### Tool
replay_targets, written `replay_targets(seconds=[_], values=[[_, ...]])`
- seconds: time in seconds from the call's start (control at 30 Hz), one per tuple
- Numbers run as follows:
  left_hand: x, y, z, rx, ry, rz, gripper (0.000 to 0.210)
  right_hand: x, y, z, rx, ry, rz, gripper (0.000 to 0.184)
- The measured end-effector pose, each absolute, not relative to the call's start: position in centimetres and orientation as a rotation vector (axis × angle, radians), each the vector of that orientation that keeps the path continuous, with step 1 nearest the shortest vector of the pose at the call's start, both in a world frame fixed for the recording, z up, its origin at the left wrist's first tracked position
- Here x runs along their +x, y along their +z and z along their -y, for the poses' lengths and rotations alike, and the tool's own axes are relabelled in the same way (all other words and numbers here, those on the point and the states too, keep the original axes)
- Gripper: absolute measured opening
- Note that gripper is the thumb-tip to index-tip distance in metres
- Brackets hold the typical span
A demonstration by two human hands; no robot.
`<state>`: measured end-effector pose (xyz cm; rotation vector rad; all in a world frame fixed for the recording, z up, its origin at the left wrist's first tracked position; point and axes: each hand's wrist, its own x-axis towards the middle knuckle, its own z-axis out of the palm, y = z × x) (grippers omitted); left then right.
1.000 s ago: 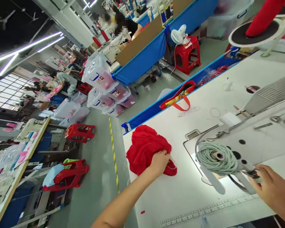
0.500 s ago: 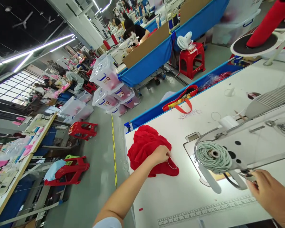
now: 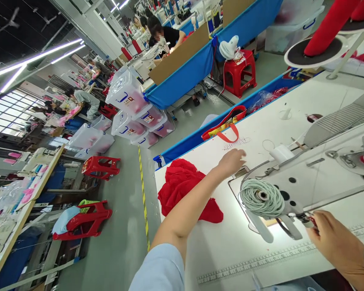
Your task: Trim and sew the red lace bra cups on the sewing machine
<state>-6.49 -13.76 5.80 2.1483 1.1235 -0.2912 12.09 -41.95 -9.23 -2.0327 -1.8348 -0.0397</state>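
My left hand [image 3: 231, 162] is raised over the white tabletop, beyond the red cloth. Its fingers are slightly bent and look apart, a little blurred, and I see nothing in them. The bunched red cloth [image 3: 182, 186] lies at the table's left end, partly behind my left forearm. My right hand [image 3: 336, 238] is closed beside the front of the sewing machine [image 3: 314, 184], its fingers at a small dark metal part with a bit of red. What exactly they grip is hidden. A coil of pale green cord [image 3: 262, 196] sits against the machine.
A printed ruler strip [image 3: 245, 264] runs along the near edge. A red-trimmed pouch [image 3: 227, 123] hangs at the far edge beside a blue cloth trough [image 3: 182, 149]. A thread cone stand [image 3: 315, 52] rises at upper right. Stacked plastic boxes [image 3: 127, 95] and red stools [image 3: 101, 167] stand beyond.
My left hand has left the red cloth, where it had a white thread at its fingers, and moved right and away toward the machine. My right hand stays at the machine's front.
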Motion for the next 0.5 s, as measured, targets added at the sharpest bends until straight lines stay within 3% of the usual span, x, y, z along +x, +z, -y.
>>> replay_targets(seconds=[0.07,0.2,0.27,0.5], values=[[-9.9,5.3,15.9,2.171,-0.4,-1.21,0.016,11.8,-9.0,41.9,-2.046,-0.043,1.807,0.008],[-17.2,3.9,20.9,2.157,-0.5,-1.372,0.013,11.9,-8.6,41.4,-2.048,-0.025,1.743,0.009],[-19.6,3.4,23.1,2.149,-0.417,-1.421,0.002,12.2,-8.5,41.5,-2.033,0.025,1.729,0.009],[-24.5,6.2,29.0,1.781,0.044,-1.472,0.015,7.4,-5.1,44.7,-1.783,0.51,1.776,0.018]])
